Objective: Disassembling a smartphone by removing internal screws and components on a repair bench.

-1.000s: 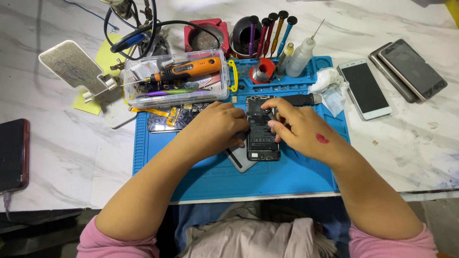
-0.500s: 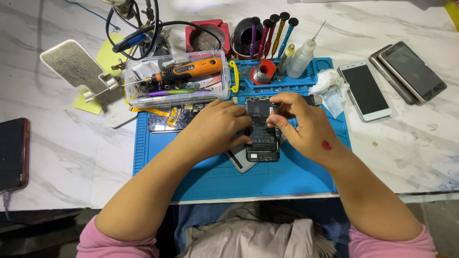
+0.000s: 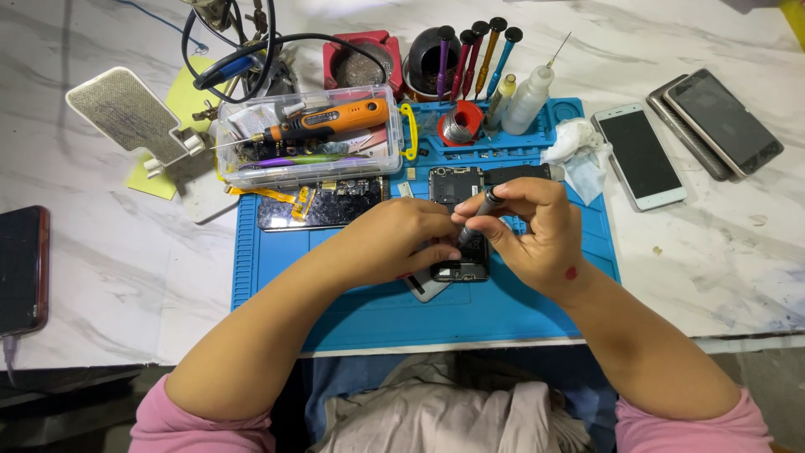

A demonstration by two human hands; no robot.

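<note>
Working a screwdriver (image 3: 480, 214) into an opened phone (image 3: 459, 220) at the middle of the blue mat (image 3: 277, 252).
Back cover's off, board exposed, so teardown looks well underway; screws likely remain. Left hand (image 3: 394, 243) presses closed on the phone's left edge, right hand (image 3: 537, 231) pinches the screwdriver upright over it. Parts box (image 3: 306, 138) at the mat's far-left corner.

Both hands are covering most of the opened phone (image 3: 457, 186), so its middle isn't showing at all. The screwdriver (image 3: 480, 211) tip is disappearing behind the left hand (image 3: 401, 241). The frame edge is cutting off the dark phone (image 3: 21, 268) at far left, and parts in the clear box (image 3: 306, 138) are looking too tiny to tell.
</note>
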